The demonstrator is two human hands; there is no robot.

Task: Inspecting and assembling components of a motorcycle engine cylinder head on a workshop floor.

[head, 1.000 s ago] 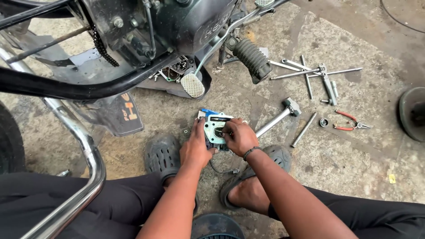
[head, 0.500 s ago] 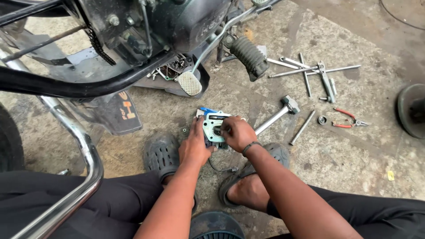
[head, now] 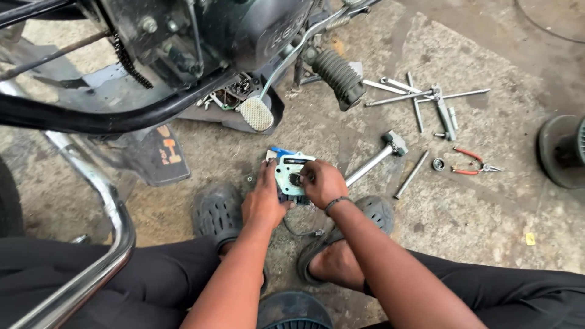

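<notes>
A pale green gasket [head: 288,172] lies on a small dark engine part [head: 285,194] on the concrete floor between my feet. My left hand [head: 263,198] grips the left side of the part and steadies it. My right hand [head: 322,181] presses fingertips on the gasket's right edge, near its round hole. A blue piece [head: 280,151] pokes out behind the part. A thin wire [head: 300,232] trails from under it toward my right sandal.
A motorcycle [head: 244,36] with footpeg [head: 339,76] and brake pedal [head: 256,113] stands ahead. A hammer [head: 378,157], several metal rods and wrenches [head: 426,97], red-handled pliers [head: 472,163] and a socket [head: 438,163] lie at right. A chrome guard bar [head: 100,244] curves at left.
The view has drifted slightly; both hands stay on the gasket and part, with my right fingers shifting a little on the gasket.
</notes>
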